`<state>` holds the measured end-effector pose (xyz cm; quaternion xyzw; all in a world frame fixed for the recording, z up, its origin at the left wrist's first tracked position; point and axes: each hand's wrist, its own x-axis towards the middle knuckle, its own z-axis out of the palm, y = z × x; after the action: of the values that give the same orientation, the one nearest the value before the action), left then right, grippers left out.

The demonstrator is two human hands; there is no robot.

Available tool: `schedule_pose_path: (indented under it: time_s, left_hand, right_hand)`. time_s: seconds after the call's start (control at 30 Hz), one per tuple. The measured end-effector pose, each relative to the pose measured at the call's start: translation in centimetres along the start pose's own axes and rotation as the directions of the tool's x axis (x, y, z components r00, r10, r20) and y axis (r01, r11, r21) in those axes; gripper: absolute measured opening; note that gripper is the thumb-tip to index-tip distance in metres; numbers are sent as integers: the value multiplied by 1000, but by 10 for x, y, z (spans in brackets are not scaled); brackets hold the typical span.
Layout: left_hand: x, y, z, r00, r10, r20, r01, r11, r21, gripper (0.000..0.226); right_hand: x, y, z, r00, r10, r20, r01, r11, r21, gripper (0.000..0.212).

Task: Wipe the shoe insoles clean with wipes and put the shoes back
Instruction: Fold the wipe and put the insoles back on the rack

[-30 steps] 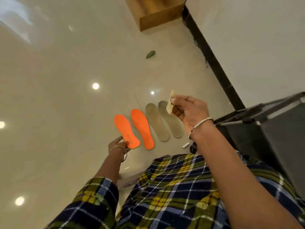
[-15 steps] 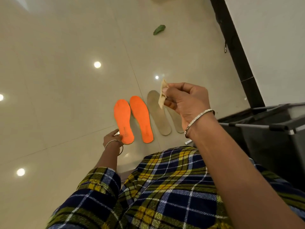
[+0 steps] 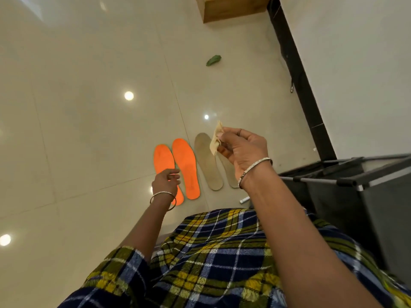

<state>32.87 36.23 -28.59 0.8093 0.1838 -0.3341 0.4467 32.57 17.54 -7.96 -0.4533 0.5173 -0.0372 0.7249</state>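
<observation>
Head view, looking down past a plaid lap (image 3: 222, 252) onto a glossy tiled floor (image 3: 89, 130). Four insoles laid side by side near centre, toes toward 12 o'clock: orange pair (image 3: 185, 165) at 9 o'clock of the beige pair (image 3: 208, 161). Held up in front of the beige pair, right hand (image 3: 242, 150), thumb and fingertips clamped on a crumpled, tan-stained wipe (image 3: 216, 138), clear of every insole. At 8 o'clock of that, left hand (image 3: 166, 180) over the heel half of the leftmost orange insole (image 3: 163, 158), fingers loosely curled, nothing visibly held; contact with the insole impossible to tell. No shoes in sight. Toward 12 o'clock, a green scrap (image 3: 213, 60) and a wooden box (image 3: 231, 10); at 3 o'clock, a dark fabric rack (image 3: 355, 196).

Judged as the wiping stage, between strokes, with the wipe off the work. Next: turn a cleaner face outward or fetch a fresh wipe, pin one insole by the heel with the left hand, then draw the wipe along it with flat pressure. Thin foam likely to skate or curl on slick tile unless pinned. Refitting insoles and returning shoes not yet done.
</observation>
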Motion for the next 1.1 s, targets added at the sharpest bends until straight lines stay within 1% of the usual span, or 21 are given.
schedule_pose_path:
  time_s: [0.1,0.17,0.2,0.23,0.27,0.3,0.33,0.37,0.43,0.5,0.57,0.6,0.63,0.7,0.87,1.0,1.1]
  left_hand:
    - [-43,45,-7,989,136,49,-126,977,-170,34]
    - [-74,74,-15,975,183,124,-143,951,-274,23]
    - [-90,90,-21,965,194,178,-131,940,-314,19]
    - [-100,99,-23,954,184,236,-83,921,-382,17]
    - [-127,119,-34,929,197,314,-49,905,-422,18]
    - [-137,130,-38,909,178,376,14,890,-456,22]
    - [-147,141,-43,884,162,439,72,880,-469,25]
    - [-166,154,-49,841,174,512,98,882,-460,29]
    - [-199,173,-58,750,184,635,117,908,-401,35]
    - [-242,188,-58,664,200,721,78,940,-333,36]
    - [-284,196,-50,603,232,763,-18,961,-278,34]
    - [-302,197,-44,578,263,772,-84,961,-264,30]
    - [-319,198,-38,557,295,776,-138,955,-264,23]
    - [-351,198,-24,513,336,790,-196,942,-273,12]
    - [-440,190,24,373,367,852,-348,907,-238,4]
    - [-510,174,67,276,393,877,-475,849,-231,12]
    - [-558,162,100,214,408,888,-518,817,-251,12]
  right_hand:
    - [-25,-7,-8,1000,-6,18,5,997,72,16]
    - [-43,-12,-15,1000,-2,20,-1,991,130,16]
    - [-53,-15,-18,1000,-6,12,4,988,155,16]
    - [-56,-13,-22,1000,4,17,-7,984,177,15]
    - [-80,-18,-31,1000,-24,7,22,978,209,15]
    - [-86,-16,-33,1000,-20,18,16,974,227,14]
    - [-94,-15,-37,999,-23,26,16,975,223,14]
    - [-111,-15,-44,999,-39,25,32,970,240,14]
    - [-143,-15,-58,997,-71,27,61,960,273,15]
    - [-178,-16,-82,991,-136,-6,130,935,331,16]
    - [-212,-16,-109,977,-206,-54,212,906,367,15]
    - [-226,-15,-123,967,-241,-80,253,892,376,14]
    - [-241,-16,-138,956,-275,-105,294,876,382,14]
    - [-268,-15,-168,929,-325,-178,369,852,372,13]
    - [-333,-6,-247,839,-397,-371,512,807,295,17]
    - [-379,10,-311,720,-423,-550,621,746,240,21]
    - [-407,24,-354,620,-406,-671,695,681,230,22]
